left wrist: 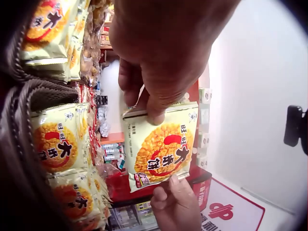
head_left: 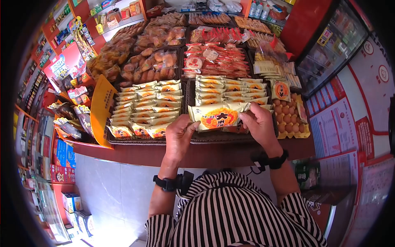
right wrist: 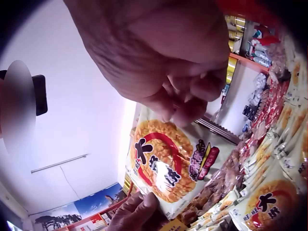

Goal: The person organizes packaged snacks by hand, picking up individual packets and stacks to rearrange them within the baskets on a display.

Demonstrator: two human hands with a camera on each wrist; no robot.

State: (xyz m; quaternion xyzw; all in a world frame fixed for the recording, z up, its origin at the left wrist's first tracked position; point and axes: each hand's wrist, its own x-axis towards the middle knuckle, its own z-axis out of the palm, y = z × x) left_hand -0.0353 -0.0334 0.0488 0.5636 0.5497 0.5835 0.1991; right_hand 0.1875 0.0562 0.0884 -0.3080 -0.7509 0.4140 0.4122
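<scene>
A cream cracker packet with an orange round picture (head_left: 218, 116) is stretched between both hands above the front edge of a basket of like packets (head_left: 210, 88). The left hand (head_left: 179, 133) pinches its left end, and the right hand (head_left: 260, 123) pinches its right end. In the left wrist view the left hand (left wrist: 163, 53) holds one edge of the packet (left wrist: 161, 149), with the right hand (left wrist: 176, 204) at the opposite edge. The right wrist view shows the right hand (right wrist: 159, 57) pinching the packet (right wrist: 168, 161), and the left hand (right wrist: 134, 211) at its far edge.
Another basket of cream packets (head_left: 148, 103) stands to the left. Behind are red-wrapped packets (head_left: 216, 57) and bagged brown snacks (head_left: 150, 68). Eggs (head_left: 288, 117) sit in a yellow tray at right, a yellow board (head_left: 103, 109) stands at left, and the brown counter edge (head_left: 123, 154) runs in front.
</scene>
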